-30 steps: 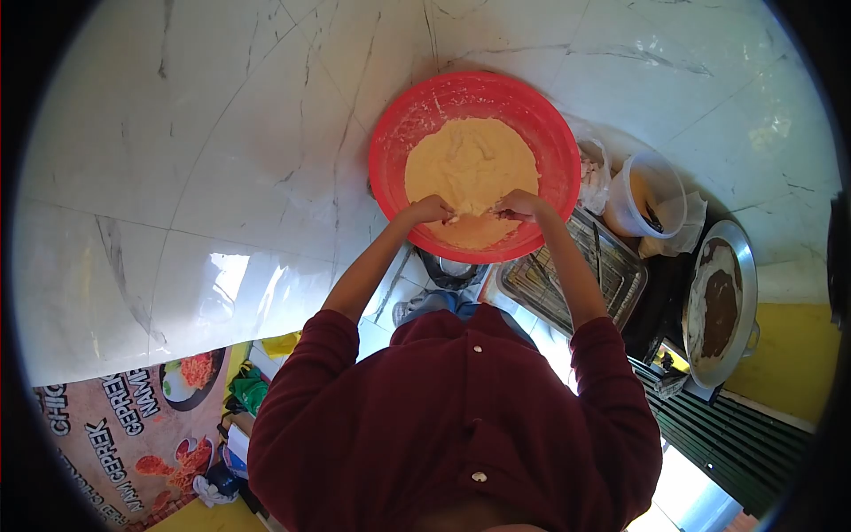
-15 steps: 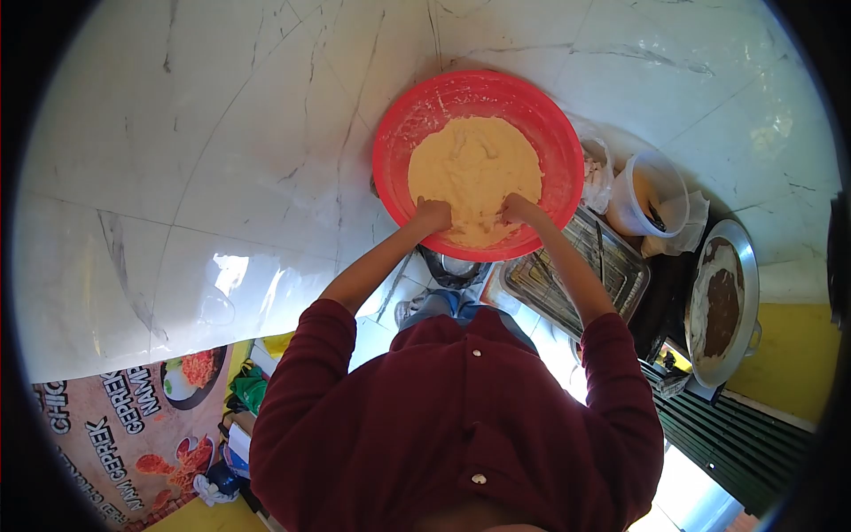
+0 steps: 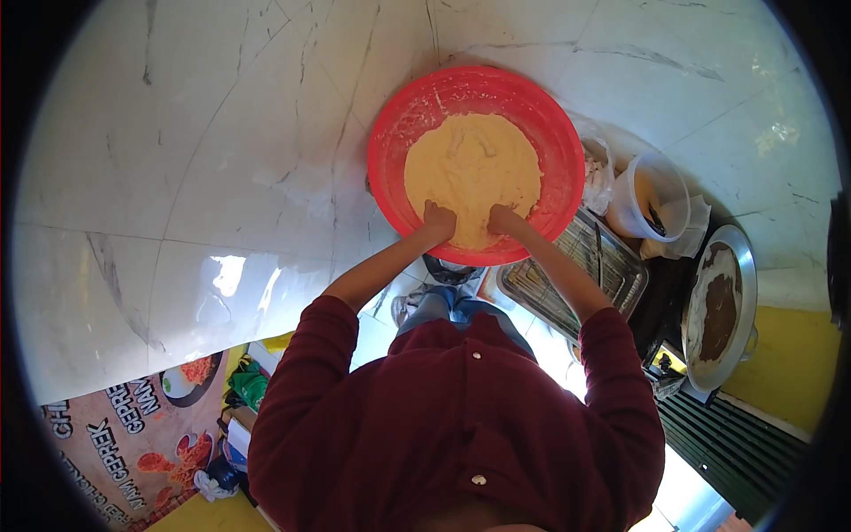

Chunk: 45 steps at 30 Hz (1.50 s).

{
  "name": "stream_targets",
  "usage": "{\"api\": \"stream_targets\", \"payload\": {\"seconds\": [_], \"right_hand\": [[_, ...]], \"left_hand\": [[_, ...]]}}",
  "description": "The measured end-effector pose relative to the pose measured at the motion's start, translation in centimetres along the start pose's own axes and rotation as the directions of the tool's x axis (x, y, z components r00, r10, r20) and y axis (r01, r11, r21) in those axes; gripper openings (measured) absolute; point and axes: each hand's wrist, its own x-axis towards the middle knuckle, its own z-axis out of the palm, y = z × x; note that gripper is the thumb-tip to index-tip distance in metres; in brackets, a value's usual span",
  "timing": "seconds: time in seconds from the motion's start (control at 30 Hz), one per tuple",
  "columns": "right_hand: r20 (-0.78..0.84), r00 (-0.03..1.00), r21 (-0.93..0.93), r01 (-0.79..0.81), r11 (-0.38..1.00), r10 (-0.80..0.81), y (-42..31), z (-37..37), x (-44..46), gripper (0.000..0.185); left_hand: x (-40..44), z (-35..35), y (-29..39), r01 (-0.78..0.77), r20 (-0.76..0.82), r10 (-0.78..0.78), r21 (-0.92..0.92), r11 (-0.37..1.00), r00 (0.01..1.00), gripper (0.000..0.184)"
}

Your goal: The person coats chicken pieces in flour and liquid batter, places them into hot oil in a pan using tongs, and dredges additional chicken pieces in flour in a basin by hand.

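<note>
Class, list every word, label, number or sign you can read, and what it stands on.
"GEPREK", twice, on the banner.
"NAM", same banner, cut short.
"CHI", same banner, cut short.
The banner's other lettering: too blurred or small to read.
Red basin: none readable.

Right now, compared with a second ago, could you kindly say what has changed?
The left hand and right hand moved closer together, slightly toward the near side of the red basin; yellowish powder now covers more there. The basin stayed put.
</note>
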Motion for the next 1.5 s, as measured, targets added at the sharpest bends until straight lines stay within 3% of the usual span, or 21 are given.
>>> {"api": "stream_targets", "payload": {"seconds": [0.1, 0.2, 0.23, 0.27, 0.37, 0.47, 0.53, 0.57, 0.63, 0.67, 0.7, 0.77, 0.8, 0.83, 0.87, 0.93, 1.1, 1.2, 1.27, 1.33, 1.5], "right_hand": [[0.156, 0.987, 0.057, -0.055, 0.997, 0.046, 0.1, 0.7, 1.6, 0.018], [0.254, 0.966, 0.323, -0.127, 0.938, 0.043, 1.3, 0.6, 1.5, 0.018], [0.320, 0.945, 0.524, -0.239, 0.817, 0.071, 1.1, 0.0, 1.0, 0.014], [0.389, 0.918, 0.683, -0.345, 0.643, 0.079, 0.9, -0.6, 0.6, 0.009], [0.475, 0.877, 0.790, -0.462, 0.403, 0.074, 1.5, -0.4, 1.2, 0.007], [0.478, 0.878, 0.813, -0.438, 0.384, -0.010, 2.5, -1.9, 0.8, 0.011], [0.425, 0.905, 0.852, -0.389, 0.351, -0.029, 2.4, -4.1, -0.8, 0.013], [0.371, 0.928, 0.886, -0.339, 0.315, -0.044, 2.2, -5.3, -1.6, 0.016], [0.340, 0.936, 0.902, -0.298, 0.314, -0.089, 2.2, -6.6, -2.7, 0.017], [0.308, 0.942, 0.917, -0.257, 0.306, -0.131, 2.1, -6.8, -3.1, 0.019], [0.308, 0.942, 0.917, -0.257, 0.307, -0.132, 2.0, -6.5, -3.0, 0.019], [0.315, 0.948, 0.802, -0.292, 0.521, 0.046, 1.8, -5.4, -2.6, 0.017], [0.314, 0.948, 0.802, -0.290, 0.521, 0.045, 2.6, -4.0, -1.4, 0.017], [0.146, 0.986, 0.552, -0.145, 0.821, 0.076, 4.2, -1.8, 0.3, 0.017], [-0.024, 0.999, 0.185, -0.029, 0.982, 0.034, 5.0, -0.7, 1.3, 0.018], [-0.065, 0.994, 0.285, -0.066, 0.956, 0.088, 4.1, -2.8, 0.4, 0.017], [-0.067, 0.979, 0.475, -0.138, 0.869, 0.192, 2.7, -4.8, 1.3, 0.018], [-0.266, 0.961, 0.527, 0.080, 0.846, 0.075, 2.0, -5.0, 2.9, 0.029], [-0.493, 0.807, 0.288, 0.504, 0.815, -0.325, 3.0, -2.9, 6.5, 0.039], [-0.442, 0.848, 0.288, 0.444, 0.848, -0.294, 1.1, -4.1, 6.4, 0.040], [-0.493, 0.851, 0.268, 0.346, 0.899, -0.181, -1.3, -3.9, 6.4, 0.044]], "left_hand": [[0.9, -0.8, -0.3, 0.064, 0.201, -0.027, -0.183, 0.981, 0.979, 0.021], [1.5, -1.3, -0.6, 0.115, 0.356, 0.029, -0.376, 0.919, 0.934, 0.024], [1.7, -1.0, -0.7, 0.116, 0.408, 0.085, -0.444, 0.889, 0.909, 0.024], [2.2, -0.5, -0.7, 0.114, 0.407, 0.086, -0.444, 0.888, 0.909, 0.024], [3.9, 1.5, -1.2, -0.003, 0.353, 0.165, -0.418, 0.908, 0.921, 0.027], [3.4, 0.3, -2.7, -0.153, 0.196, 0.343, -0.624, 0.767, 0.919, 0.029], [3.5, 0.1, -4.3, -0.075, 0.070, 0.334, -0.912, 0.403, 0.940, 0.028], [3.4, -0.1, -4.9, -0.075, 0.069, 0.331, -0.912, 0.402, 0.941, 0.028], [3.1, -0.5, -5.7, -0.096, -0.097, 0.392, -0.995, -0.021, 0.915, 0.030], [2.8, -0.6, -6.0, -0.095, -0.096, 0.391, -0.995, -0.022, 0.915, 0.030], [2.7, -0.7, -6.3, -0.095, -0.060, 0.396, -0.993, 0.069, 0.916, 0.033], [2.6, -0.9, -6.2, -0.097, -0.025, 0.398, -0.982, 0.160, 0.917, 0.035], [2.2, -1.7, -5.7, 0.016, 0.163, 0.193, -0.803, 0.596, 0.968, 0.036], [1.6, -2.2, -5.4, 0.183, 0.240, -0.081, -0.444, 0.877, 0.967, 0.037], [1.2, -2.2, -5.5, 0.185, 0.240, -0.082, -0.444, 0.877, 0.967, 0.037], [0.6, -2.2, -5.9, 0.141, -0.019, -0.165, -0.424, 0.895, 0.986, 0.041], [1.5, -3.4, -6.7, 0.131, -0.066, -0.178, -0.445, 0.886, 0.982, 0.044], [4.2, -2.9, -7.0, 0.079, -0.127, -0.154, -0.465, 0.882, 0.980, 0.043], [5.8, -2.1, -7.2, 0.034, -0.172, -0.120, -0.434, 0.900, 0.978, 0.041], [6.8, -1.4, -7.3, -0.096, -0.314, 0.025, -0.212, 0.973, 0.949, 0.050], [5.6, -3.6, -6.7, -0.025, -0.023, 0.022, -0.155, 0.988, 0.999, 0.067]]}}
